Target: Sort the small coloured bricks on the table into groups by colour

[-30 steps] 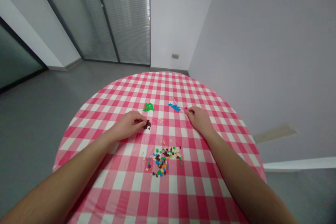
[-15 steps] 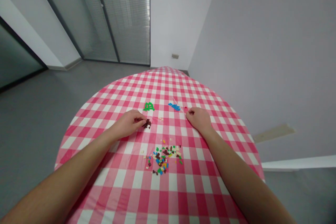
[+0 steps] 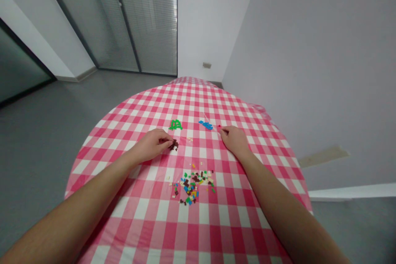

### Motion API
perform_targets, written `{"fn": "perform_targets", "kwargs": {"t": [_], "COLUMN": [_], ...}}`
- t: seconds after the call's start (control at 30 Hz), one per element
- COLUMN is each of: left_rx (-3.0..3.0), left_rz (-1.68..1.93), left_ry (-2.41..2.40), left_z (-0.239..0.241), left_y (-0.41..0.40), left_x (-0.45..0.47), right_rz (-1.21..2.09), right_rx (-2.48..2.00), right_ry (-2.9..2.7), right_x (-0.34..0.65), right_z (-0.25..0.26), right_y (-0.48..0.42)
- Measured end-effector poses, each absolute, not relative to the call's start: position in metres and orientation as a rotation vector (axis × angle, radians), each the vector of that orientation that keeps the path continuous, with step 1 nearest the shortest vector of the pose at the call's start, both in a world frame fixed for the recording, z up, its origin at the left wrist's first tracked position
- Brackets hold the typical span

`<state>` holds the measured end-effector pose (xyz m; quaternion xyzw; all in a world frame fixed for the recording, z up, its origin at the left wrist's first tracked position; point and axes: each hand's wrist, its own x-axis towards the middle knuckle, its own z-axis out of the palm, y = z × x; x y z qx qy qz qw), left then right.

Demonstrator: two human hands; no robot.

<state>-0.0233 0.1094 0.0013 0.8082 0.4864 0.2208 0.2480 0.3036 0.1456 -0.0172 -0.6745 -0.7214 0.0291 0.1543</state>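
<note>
My left hand [image 3: 154, 145] rests on the tablecloth, its thumb and fingertips pinched together at the edge of a small pile of dark brown toy bricks [image 3: 175, 145]. Whether a brown brick sits between those fingertips is too small to see. On the right, my right hand [image 3: 235, 141] is closed with its fingers curled and pressed together; what they hold, if anything, is hidden. Just beyond its fingertips lies a tiny red piece [image 3: 219, 126]. Blue bricks [image 3: 206, 125] lie to the left of that hand, and green bricks [image 3: 175, 125] sit beyond the brown pile.
A scattered heap of mixed small bricks [image 3: 189, 187] lies nearer to me, between my forearms. A few cream pieces [image 3: 189, 139] lie between the hands. The checked tablecloth [image 3: 148, 231] covers a rounded table. A wall [image 3: 309, 70] stands close on the right.
My right hand's fingers have shifted slightly beside the red piece. A fold of tablecloth now shows at the table's far right edge. My left hand stays at the brown bricks.
</note>
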Motion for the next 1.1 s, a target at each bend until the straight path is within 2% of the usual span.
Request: {"fn": "perform_targets", "kwargs": {"t": [0.47,0.9,1.0,1.1], "left_rx": [2.212,2.193,2.202,2.280], "left_rz": [0.573,0.607,0.623,0.578], "left_ry": [1.343,1.315,1.255,1.038], "left_z": [0.002,0.002,0.006,0.014], "left_y": [0.109,0.108,0.108,0.102], "left_x": [-0.024,-0.022,-0.022,-0.021], "right_rz": [0.190,0.130,0.121,0.157], "right_rx": [-1.893,-2.005,-1.909,-1.630], "right_ry": [-1.934,-1.950,-2.109,-2.369], "right_x": [0.314,0.307,0.300,0.289], "right_z": [-0.023,-0.016,-0.009,-0.002], "right_y": [0.153,0.153,0.145,0.131]}}
